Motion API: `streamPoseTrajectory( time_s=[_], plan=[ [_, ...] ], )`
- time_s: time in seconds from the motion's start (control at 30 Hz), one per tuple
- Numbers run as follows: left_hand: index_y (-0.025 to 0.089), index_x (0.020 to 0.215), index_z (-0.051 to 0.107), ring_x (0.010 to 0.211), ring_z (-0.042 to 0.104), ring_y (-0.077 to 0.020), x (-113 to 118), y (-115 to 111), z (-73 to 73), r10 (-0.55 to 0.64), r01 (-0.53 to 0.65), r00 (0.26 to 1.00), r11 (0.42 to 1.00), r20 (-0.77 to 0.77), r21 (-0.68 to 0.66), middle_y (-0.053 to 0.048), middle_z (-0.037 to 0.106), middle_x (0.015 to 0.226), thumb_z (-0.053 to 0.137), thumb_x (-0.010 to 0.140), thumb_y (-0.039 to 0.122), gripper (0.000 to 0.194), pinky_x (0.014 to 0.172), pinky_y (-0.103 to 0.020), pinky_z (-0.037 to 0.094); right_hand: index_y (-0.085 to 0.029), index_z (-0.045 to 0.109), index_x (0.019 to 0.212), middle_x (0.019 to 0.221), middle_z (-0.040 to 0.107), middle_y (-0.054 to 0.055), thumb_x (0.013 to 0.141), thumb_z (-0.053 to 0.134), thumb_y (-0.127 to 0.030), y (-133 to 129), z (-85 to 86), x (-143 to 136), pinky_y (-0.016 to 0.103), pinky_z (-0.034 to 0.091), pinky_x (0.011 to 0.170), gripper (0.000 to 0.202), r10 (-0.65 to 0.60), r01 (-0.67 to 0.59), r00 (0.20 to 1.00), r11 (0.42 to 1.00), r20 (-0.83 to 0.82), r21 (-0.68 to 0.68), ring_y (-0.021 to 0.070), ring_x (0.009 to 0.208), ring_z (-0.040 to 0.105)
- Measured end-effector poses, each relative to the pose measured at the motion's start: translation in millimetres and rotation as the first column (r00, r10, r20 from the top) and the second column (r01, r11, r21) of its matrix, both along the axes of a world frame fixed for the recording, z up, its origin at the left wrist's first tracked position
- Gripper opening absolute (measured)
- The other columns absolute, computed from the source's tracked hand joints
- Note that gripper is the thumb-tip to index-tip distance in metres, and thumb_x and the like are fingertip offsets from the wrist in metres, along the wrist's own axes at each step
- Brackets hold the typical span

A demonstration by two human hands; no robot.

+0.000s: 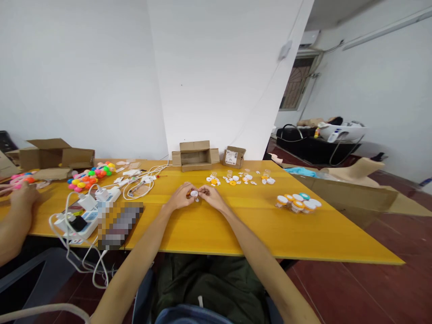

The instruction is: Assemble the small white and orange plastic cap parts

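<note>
Head camera view: both hands meet over the yellow table point(263, 229), directly ahead of the wearer; clock positions below are taken from that point, with 12 o'clock facing the wall. Left hand point(182, 196) is closed on a small white round lid point(194, 193), fingers and thumb gripping its side. Right hand point(211, 198) has its fingertips gathered at the lid's near 3 o'clock edge; whether they grip a separate piece cannot be told. The lid is between the two hands. Loose white and orange pieces point(213, 182) lie scattered at 2 o'clock. Lidded jars point(298, 205), with white, orange and teal tops, stand grouped at 3 o'clock. An open cardboard box point(195, 158) sits at 12 o'clock, a smaller labelled box point(234, 156) at 1 o'clock. Colourful balls point(89, 181) lie at 10 o'clock. A white power strip point(116, 194) with plugs and a partly pixelated dark device point(135, 213) occupy 8 to 9 o'clock. A co-worker's hand point(23, 196) rests at 9 o'clock, farther out.
</note>
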State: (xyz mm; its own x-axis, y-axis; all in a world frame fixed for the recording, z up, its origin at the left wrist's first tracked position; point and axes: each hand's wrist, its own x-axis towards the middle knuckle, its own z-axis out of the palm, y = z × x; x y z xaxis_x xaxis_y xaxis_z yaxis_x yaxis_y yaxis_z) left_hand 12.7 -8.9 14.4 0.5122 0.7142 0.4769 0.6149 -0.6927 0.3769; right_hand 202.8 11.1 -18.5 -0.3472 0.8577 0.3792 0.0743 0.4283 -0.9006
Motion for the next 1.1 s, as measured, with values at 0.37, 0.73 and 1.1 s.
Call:
streamPoseTrajectory(
  time_s=[0.37,0.73,1.1],
  plan=[
    [0.025,0.1,0.067,0.094,0.057,-0.0234,4.6,-4.4,1.7,0.021,-0.024,0.996,0.999,-0.086,-0.024,-0.003,0.067,0.09,0.064,0.081,0.028,0.019,0.094,-0.039,0.044,-0.022,0.064,0.074,0.071,0.067,-0.001,0.072,0.059,-0.019,7.5,-2.8,3.0,0.03,0.054,0.073,0.006,-0.104,0.102,0.993,0.994,-0.048,-0.039,0.0161,0.071,0.064],
    [0.027,0.095,0.069,0.102,0.056,-0.0257,3.1,-4.9,0.1,0.022,-0.037,0.992,0.993,-0.124,-0.115,-0.002,0.069,0.094,0.067,0.08,0.031,0.016,0.102,-0.044,0.039,-0.021,0.063,0.075,0.073,0.069,-0.001,0.074,0.059,-0.02,7.8,-4.4,3.6,0.03,0.054,0.075,0.005,-0.091,0.092,0.996,0.994,0.015,-0.053,0.0165,0.074,0.065],
    [0.028,0.094,0.07,0.101,0.057,-0.0248,4.5,-6.8,2.3,0.011,-0.023,0.994,0.994,-0.113,-0.109,-0.001,0.069,0.097,0.066,0.078,0.028,0.016,0.104,-0.044,0.039,-0.02,0.065,0.075,0.073,0.069,0.0,0.076,0.064,-0.024,7.8,-4.2,5.6,0.03,0.054,0.072,0.004,-0.03,0.033,0.998,0.998,0.049,-0.053,0.0164,0.071,0.065]
  ],
)
